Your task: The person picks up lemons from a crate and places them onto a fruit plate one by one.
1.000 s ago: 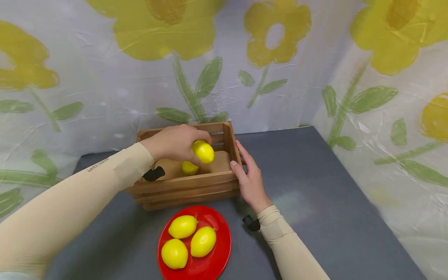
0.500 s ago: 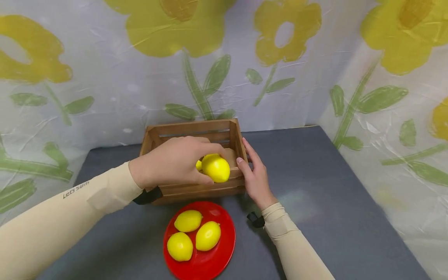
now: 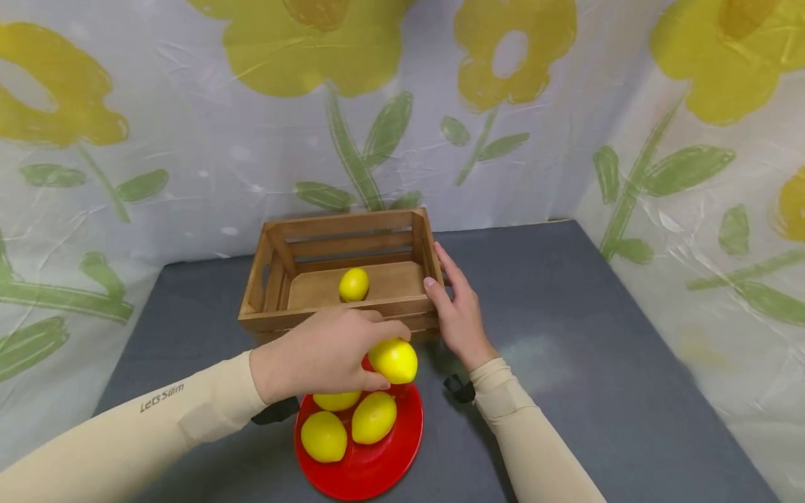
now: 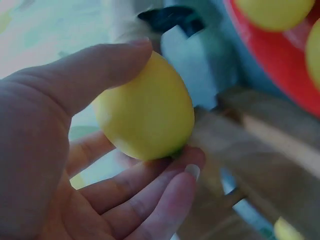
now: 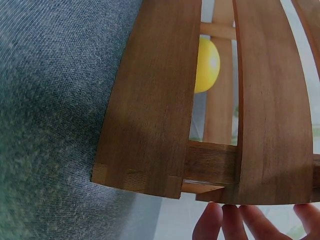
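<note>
My left hand [image 3: 323, 353] grips a yellow lemon [image 3: 394, 360] between thumb and fingers, above the far part of a red plate [image 3: 402, 457]. In the left wrist view the thumb lies on one side of this lemon [image 4: 150, 110] and the fingertips on the other. Several lemons rest on the plate, one of them [image 3: 374, 418] near its middle and another partly hidden by my hand. Behind stands a slatted wooden crate [image 3: 346, 223] with one lemon [image 3: 354, 284] inside. My right hand [image 3: 462, 314] rests on the crate's right end, fingers fairly straight against the outer side.
The dark grey table [image 3: 553, 335] extends around the crate and plate. Its back edge meets a pale curtain [image 3: 251, 154] painted with yellow flowers, which also hangs along the right side. A black wrist strap [image 3: 459, 389] is on the right wrist.
My left hand has lifted a lemon out of the crate and carried it toward me, over the plate. The right hand has stayed at the crate's right end.
</note>
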